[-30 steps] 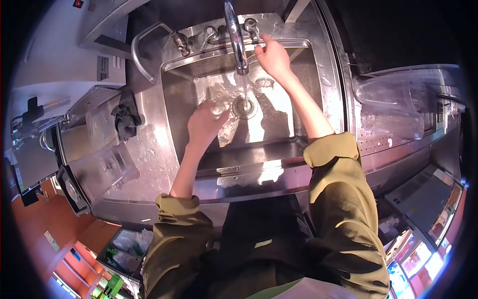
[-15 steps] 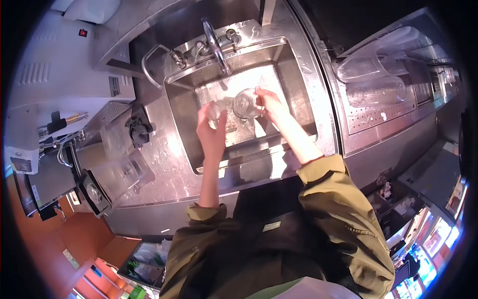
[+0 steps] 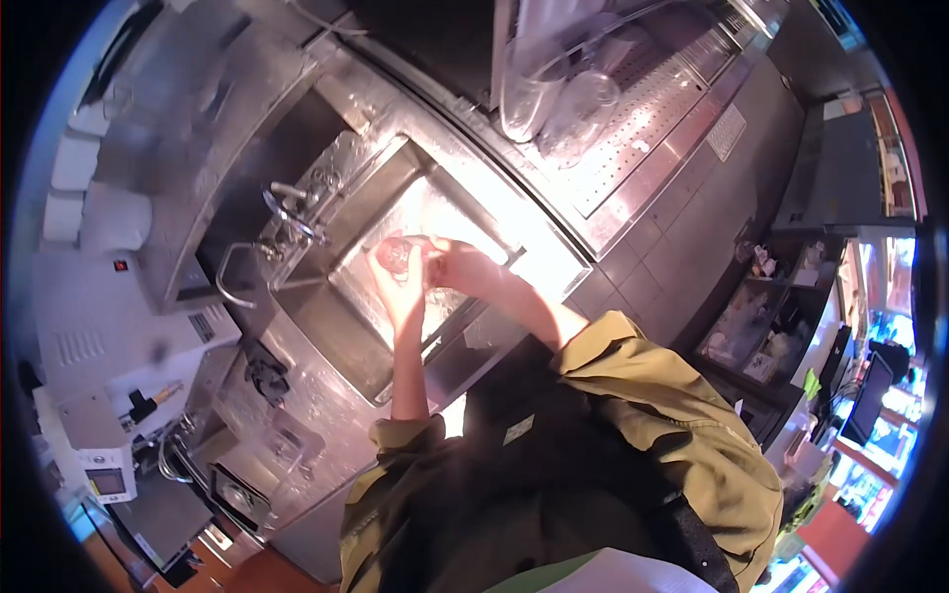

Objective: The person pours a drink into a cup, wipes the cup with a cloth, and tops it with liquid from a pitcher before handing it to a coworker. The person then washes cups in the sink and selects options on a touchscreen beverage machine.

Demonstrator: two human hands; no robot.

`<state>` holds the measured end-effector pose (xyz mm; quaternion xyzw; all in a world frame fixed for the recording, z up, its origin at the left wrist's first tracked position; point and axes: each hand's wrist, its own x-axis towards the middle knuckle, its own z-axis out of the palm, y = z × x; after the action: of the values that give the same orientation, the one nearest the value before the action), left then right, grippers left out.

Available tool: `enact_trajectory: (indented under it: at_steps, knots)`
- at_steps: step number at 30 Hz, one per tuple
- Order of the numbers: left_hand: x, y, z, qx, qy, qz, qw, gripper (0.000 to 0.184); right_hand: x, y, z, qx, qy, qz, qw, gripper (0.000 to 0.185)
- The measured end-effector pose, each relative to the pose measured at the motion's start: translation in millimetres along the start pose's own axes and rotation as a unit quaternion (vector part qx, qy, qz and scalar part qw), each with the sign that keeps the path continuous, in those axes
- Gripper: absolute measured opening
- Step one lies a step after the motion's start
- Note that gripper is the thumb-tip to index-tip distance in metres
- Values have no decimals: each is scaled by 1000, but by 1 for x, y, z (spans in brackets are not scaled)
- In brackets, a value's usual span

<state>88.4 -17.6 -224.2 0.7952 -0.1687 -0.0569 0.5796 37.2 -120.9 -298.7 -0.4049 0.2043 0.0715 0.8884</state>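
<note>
My left hand (image 3: 403,294) is over the steel sink (image 3: 341,341), its thumb and fingers closed around a clear round cup-like vessel (image 3: 396,254). Against the vessel's right side is my right hand (image 3: 461,267), fingers curled and touching it. The two hands meet, so part of the vessel is hidden and I cannot tell whether a second clear piece lies between them. The chrome faucet (image 3: 294,217) stands at the sink's upper left, a short way from the vessel.
Clear plastic containers (image 3: 578,104) stand on the perforated drain board (image 3: 652,114) at upper right. Left of the sink, a dark crumpled item (image 3: 267,379) lies on the steel counter (image 3: 326,415). A white machine (image 3: 109,306) is farther left. Tiled floor (image 3: 657,247) shows at right.
The view has turned and shifted right. My hands, apart before with a clear piece in each, have come together around the round vessel. The faucet now sits farther left in view.
</note>
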Motion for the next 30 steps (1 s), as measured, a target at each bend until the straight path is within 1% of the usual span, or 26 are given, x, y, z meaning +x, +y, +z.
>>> enact_trajectory:
  at_steps: [1,2,3,4,5,6,7,9,10,11,12,13,14,15,16,17,18,20,21,22,24,25,26,27,30]
  knots:
    - [-1,-9,9,-13,2,-19,1000,37,-15,-20,-14,20,8,62,998,52]
    - [0,-21,20,-52,-1,-6,999,36,-28,-40,-22,-63,111,-23,992,56]
    - [-1,-20,27,-73,2,-18,997,35,-42,-62,-29,-141,213,-106,961,60]
    - [-3,-16,37,-95,6,-31,995,34,-56,-86,-37,-216,312,-185,907,65]
    - [-2,-14,47,-76,3,-22,997,34,-67,-110,-47,-287,404,-257,830,70]
    - [-3,-12,59,-56,1,-15,998,34,-75,-130,-58,-350,487,-319,733,76]
    - [-7,-8,70,-35,-2,-11,999,34,-79,-144,-69,-405,560,-370,621,81]
    - [-10,6,100,-47,-30,-22,998,34,-54,-160,-118,-431,542,-397,602,95]
    - [-13,14,116,-52,-44,-28,997,34,-50,-169,-130,-443,534,-409,593,102]
    - [-15,23,133,-93,-56,-51,993,34,-48,-173,-140,-452,522,-410,596,106]
    - [-14,22,153,-121,-60,-45,990,35,-42,-179,-149,-461,508,-412,599,110]
    - [-14,14,173,-147,-63,-39,986,36,-38,-184,-154,-421,488,-435,628,103]
    - [-13,22,189,-172,-65,-34,982,37,-37,-191,-161,-416,466,-413,663,99]
    - [-17,31,206,-188,-55,-79,977,36,-37,-195,-168,-411,440,-389,697,96]
    - [-15,19,226,-148,-48,-48,987,38,-37,-198,-174,-408,413,-361,730,93]
    - [-13,17,245,-126,-60,-22,990,40,-45,-201,-175,-406,417,-379,719,85]
    - [-11,14,260,-105,-71,2,992,41,-55,-204,-176,-390,409,-391,726,85]
    - [-7,10,283,-33,-79,30,996,39,-93,-220,-168,-368,386,-412,739,86]
    - [-4,9,295,-2,-80,44,996,38,-113,-227,-165,-389,383,-430,720,88]
    - [0,4,304,-13,-70,50,996,43,-127,-230,-166,-427,369,-476,675,89]
    - [10,-9,315,-32,-48,63,996,53,-152,-234,-152,-272,290,-490,776,88]
    - [13,-14,315,-48,-59,62,995,58,-160,-235,-143,-307,292,-485,765,87]
    - [10,-6,306,-15,-68,75,995,61,-168,-232,-131,-339,296,-478,754,87]
    - [9,3,298,-1,-79,88,993,59,-174,-230,-117,-367,302,-473,742,86]
    - [-15,9,237,21,-82,118,989,55,-171,-222,-52,-357,219,-531,736,81]
